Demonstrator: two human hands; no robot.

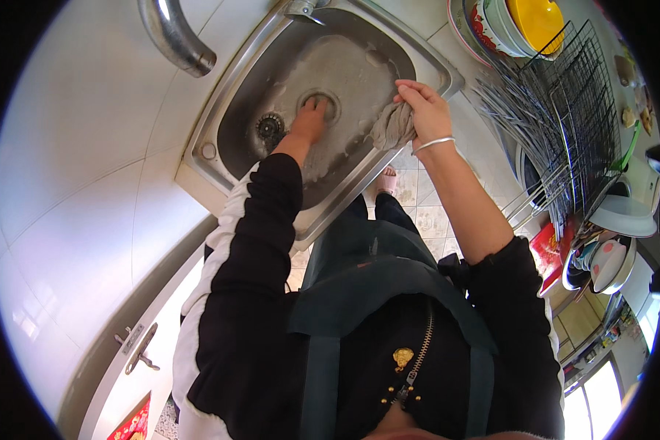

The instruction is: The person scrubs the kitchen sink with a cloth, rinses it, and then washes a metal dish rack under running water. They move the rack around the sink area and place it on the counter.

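In the stainless steel sink (357, 71), my left hand (310, 122) reaches down to the round drain opening (336, 113). Its fingers lie over the opening, and whatever is under the palm is hidden. A dark drain strainer (270, 127) rests on the basin floor just left of that hand. My right hand (430, 113), with a bracelet at the wrist, is above the sink's right rim. It grips a bunched, wet-looking grey cloth (393, 126), which hangs beside the palm.
A curved metal faucet (179, 41) juts in above left. On the right are a wire rack (588, 110), a heap of metal skewers (522, 110) and stacked bowls (495, 27). White dishes (610, 264) stand lower right. A door handle (142, 349) is at lower left.
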